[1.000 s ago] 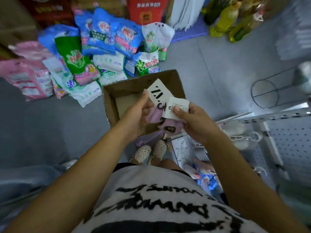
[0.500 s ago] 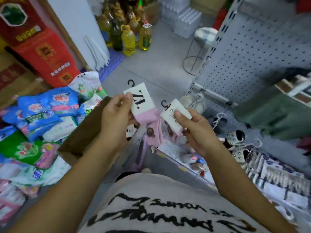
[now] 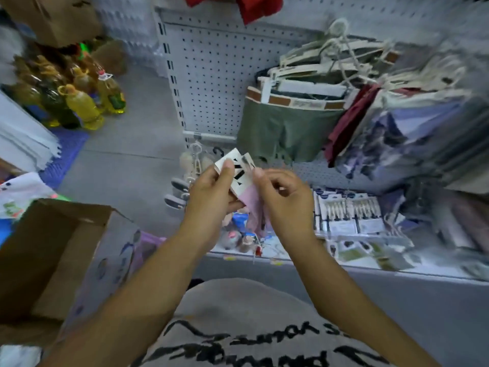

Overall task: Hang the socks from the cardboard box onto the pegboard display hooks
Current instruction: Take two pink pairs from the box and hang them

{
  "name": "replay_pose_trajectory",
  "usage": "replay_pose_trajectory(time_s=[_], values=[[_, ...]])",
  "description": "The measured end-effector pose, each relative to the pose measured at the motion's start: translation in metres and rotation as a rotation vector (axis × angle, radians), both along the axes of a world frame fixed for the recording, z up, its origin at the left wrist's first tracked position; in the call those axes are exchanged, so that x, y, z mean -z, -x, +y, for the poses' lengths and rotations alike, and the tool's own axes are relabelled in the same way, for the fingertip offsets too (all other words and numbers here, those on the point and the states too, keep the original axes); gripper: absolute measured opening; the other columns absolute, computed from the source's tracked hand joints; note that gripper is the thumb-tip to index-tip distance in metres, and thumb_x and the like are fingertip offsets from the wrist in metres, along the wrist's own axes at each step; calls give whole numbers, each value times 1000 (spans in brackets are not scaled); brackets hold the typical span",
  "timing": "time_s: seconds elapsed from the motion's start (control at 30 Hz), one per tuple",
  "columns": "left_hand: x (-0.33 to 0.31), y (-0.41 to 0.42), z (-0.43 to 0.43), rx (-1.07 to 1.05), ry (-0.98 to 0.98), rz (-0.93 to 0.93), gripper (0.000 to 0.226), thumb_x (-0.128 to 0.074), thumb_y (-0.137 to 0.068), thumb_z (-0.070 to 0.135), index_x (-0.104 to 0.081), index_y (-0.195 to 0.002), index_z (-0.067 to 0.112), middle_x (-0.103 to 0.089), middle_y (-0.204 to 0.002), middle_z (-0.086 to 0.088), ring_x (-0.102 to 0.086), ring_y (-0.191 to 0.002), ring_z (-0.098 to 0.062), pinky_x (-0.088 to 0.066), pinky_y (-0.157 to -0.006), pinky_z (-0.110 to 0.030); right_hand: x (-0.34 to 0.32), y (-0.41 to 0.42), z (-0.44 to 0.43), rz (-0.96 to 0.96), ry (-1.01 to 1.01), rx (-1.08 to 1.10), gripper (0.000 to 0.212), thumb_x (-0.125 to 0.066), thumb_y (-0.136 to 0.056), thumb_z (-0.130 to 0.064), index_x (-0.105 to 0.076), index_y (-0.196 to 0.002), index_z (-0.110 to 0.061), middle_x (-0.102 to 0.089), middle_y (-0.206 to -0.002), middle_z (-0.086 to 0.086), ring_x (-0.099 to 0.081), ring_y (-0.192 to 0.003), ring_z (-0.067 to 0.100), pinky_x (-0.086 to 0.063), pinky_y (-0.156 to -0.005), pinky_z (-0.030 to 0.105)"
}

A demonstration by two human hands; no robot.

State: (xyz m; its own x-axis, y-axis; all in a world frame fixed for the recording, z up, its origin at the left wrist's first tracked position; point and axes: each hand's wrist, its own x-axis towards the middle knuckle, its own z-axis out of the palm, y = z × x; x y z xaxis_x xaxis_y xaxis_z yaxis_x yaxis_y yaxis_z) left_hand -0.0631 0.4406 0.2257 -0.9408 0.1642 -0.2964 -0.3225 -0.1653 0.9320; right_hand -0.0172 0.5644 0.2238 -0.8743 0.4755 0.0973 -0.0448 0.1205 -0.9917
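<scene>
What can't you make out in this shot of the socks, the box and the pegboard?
- Head view, sock cards: they overlap and the thumb of the left hand covers them, so the count is unclear.
- Right hand: blur hides whether it pinches the pink sock.
- Cardboard box: contents hidden by its wall and the left edge.
- Packets at right: motion blur, print unreadable.

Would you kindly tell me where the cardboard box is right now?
In the head view, the cardboard box sits open at lower left, beside the left forearm, below the oil bottles.

Shop: pegboard (image 3: 211,83) racks, hung garments (image 3: 285,128), bottled oil (image 3: 84,107).
</scene>
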Motion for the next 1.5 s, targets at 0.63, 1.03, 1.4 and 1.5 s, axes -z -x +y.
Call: replay_pose_trajectory(time_s=[0.63,1.03,1.4,1.5], values=[[-80,-71,277,520,-25,343,12,-79,-80,33,-80,-93,31,-80,-99,2,-77,-90,-15,-58,-67,-21,-67,-144,288,70,-22,194,21,-80,-81,-39,-74,-93,-23,-75,-84,5,-72,-81,13,-56,-72,25],[-187,4,426,786,158,802,10,-55,-104,32,-59,-114,33,-75,-108,15,-72,-100,-6,-58,-90,-37,-169,-115,420,296,-82,460,18,-67,-97,-24,-62,-103,-8,-79,-94,0,-75,-88,13,-58,-71,25],[-261,30,502,425,55,1001,4,-66,-98,29,-69,-101,30,-78,-85,15,-74,-75,-1,-51,-57,-13,-260,-64,510,362,-190,490,25,-67,-96,-27,-62,-112,-8,-78,-95,5,-73,-96,24,-59,-85,46],[-273,37,509,258,73,1001,5,-67,-98,27,-70,-102,26,-77,-82,17,-71,-71,5,-47,-53,-9,-290,-38,535,396,-251,410,27,-68,-95,-28,-60,-116,-14,-77,-95,5,-73,-95,22,-59,-86,43]])
